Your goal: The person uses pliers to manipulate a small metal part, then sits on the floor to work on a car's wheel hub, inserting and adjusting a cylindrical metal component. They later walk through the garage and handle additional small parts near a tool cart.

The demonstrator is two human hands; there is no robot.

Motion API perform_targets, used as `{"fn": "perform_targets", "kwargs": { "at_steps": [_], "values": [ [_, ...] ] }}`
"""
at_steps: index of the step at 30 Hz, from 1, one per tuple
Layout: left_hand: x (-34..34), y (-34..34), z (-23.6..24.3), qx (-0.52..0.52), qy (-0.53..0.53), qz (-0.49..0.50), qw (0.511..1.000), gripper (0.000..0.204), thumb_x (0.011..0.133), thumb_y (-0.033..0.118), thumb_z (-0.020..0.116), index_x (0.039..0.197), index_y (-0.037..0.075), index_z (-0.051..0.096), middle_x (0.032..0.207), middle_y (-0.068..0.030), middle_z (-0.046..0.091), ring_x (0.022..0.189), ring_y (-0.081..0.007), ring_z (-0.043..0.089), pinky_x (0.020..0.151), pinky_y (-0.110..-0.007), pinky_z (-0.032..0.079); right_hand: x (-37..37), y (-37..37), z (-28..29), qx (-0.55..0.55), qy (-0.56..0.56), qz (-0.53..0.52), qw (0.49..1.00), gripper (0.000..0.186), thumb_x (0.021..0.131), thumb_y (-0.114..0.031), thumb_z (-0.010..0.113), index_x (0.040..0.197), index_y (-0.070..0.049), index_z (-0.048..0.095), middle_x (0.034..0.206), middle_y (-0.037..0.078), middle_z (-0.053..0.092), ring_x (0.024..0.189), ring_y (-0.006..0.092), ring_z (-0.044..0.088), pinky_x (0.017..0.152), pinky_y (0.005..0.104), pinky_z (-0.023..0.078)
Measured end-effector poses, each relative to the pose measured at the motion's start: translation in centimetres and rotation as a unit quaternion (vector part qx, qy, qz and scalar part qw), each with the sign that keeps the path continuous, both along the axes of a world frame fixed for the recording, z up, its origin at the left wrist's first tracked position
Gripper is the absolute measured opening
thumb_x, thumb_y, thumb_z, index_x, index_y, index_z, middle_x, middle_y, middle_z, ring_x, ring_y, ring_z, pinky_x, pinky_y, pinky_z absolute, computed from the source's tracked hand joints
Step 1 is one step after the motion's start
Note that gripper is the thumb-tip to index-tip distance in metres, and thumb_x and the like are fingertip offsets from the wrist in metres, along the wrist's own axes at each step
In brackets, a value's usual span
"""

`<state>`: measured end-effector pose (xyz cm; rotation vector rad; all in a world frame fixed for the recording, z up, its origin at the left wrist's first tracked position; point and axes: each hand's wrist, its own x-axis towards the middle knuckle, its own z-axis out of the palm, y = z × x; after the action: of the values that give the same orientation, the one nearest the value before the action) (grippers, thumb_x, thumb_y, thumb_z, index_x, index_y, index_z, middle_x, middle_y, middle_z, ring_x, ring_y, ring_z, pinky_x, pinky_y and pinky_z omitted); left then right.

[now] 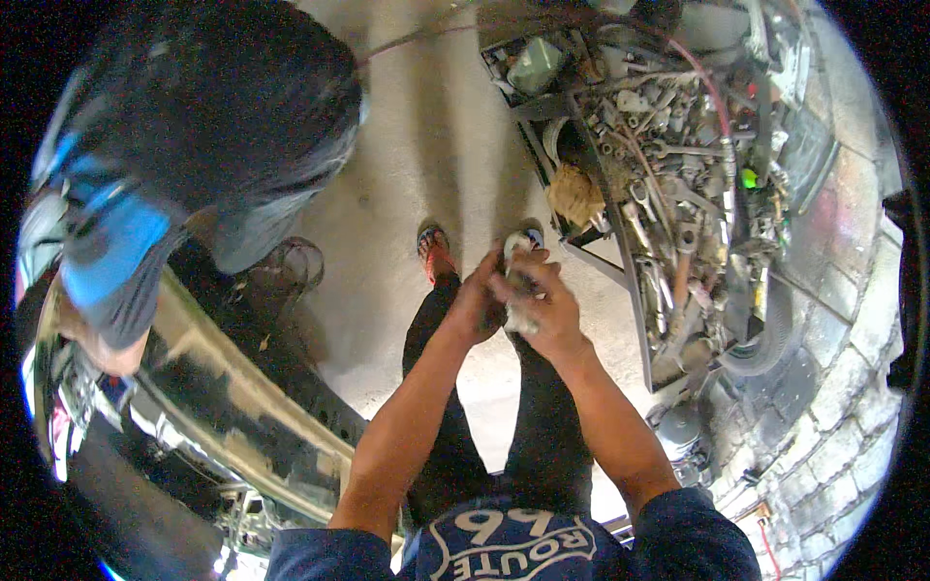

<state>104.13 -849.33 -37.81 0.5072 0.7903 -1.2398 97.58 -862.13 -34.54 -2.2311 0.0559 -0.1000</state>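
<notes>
In front of my legs, both hands meet at a crumpled whitish rag (523,318). My right hand (550,302) is closed around it, and bits of the cloth stick out above and below the fingers. My left hand (473,308) presses against the rag from the left side. Its fingers are partly hidden behind the rag and blurred, so their grip does not show. Grime darkens the left palm.
At the right stands a metal tray (635,310) heaped with wrenches, sockets and other tools. A red hose (712,87) crosses it. A crumpled brown bag (575,195) lies beside it. A person in dark clothing (223,107) leans over a vehicle's edge (242,407) at the left.
</notes>
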Motion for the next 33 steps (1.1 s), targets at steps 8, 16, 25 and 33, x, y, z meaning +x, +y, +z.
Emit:
{"fn": "perform_targets", "kwargs": {
  "at_steps": [8, 16, 25, 33],
  "values": [
    [-0.5, 9.5, 22.6, 0.066, -0.299, -0.019, 0.952, 0.050, 0.107, 0.037, 0.049, 0.132, -0.005, 0.059, 0.122, -0.0148, 0.068, 0.115, -0.0241, 0.065, 0.101, -0.035, 0.050, -0.8, 3.1, 22.1, 0.047, -0.015, 0.202, 0.978, 0.077, 0.071, 0.014, 0.058, 0.142, -0.017, 0.058, 0.134, 0.011, 0.058, 0.128, 0.0332, 0.057, 0.108, 0.0435, 0.049],
    [-8.4, 11.7, 35.8, 0.266, -0.538, 0.042, 0.799, 0.038, 0.107, 0.026, 0.052, 0.131, -0.002, 0.059, 0.119, -0.0121, 0.066, 0.112, -0.0226, 0.064, 0.099, -0.041, 0.052, 1.0, 1.5, 34.1, 0.044, -0.010, 0.268, 0.962, 0.058, 0.076, 0.012, 0.063, 0.127, -0.015, 0.068, 0.112, 0.016, 0.067, 0.101, 0.0339, 0.067, 0.088, 0.0395, 0.056],
    [-22.5, 10.4, 39.1, 0.508, -0.675, -0.031, 0.534, 0.032, 0.093, 0.012, 0.066, 0.123, 0.000, 0.062, 0.110, -0.0220, 0.066, 0.097, -0.0409, 0.066, 0.082, -0.045, 0.055, -5.8, 5.5, 38.1, 0.143, -0.030, 0.426, 0.893, 0.023, 0.084, -0.007, 0.075, 0.108, -0.008, 0.074, 0.091, 0.016, 0.070, 0.082, 0.0343, 0.068, 0.074, 0.0411, 0.057],
    [-35.0, 11.6, 38.3, 0.523, -0.667, -0.168, 0.504, 0.013, 0.086, 0.006, 0.070, 0.094, 0.000, 0.062, 0.084, -0.0191, 0.062, 0.072, -0.0406, 0.063, 0.062, -0.047, 0.050, -18.8, 6.6, 33.3, 0.025, -0.018, 0.492, 0.870, 0.022, 0.083, -0.023, 0.069, 0.092, -0.003, 0.065, 0.087, 0.017, 0.066, 0.084, 0.0389, 0.068, 0.073, 0.0462, 0.056]
  ]
}}
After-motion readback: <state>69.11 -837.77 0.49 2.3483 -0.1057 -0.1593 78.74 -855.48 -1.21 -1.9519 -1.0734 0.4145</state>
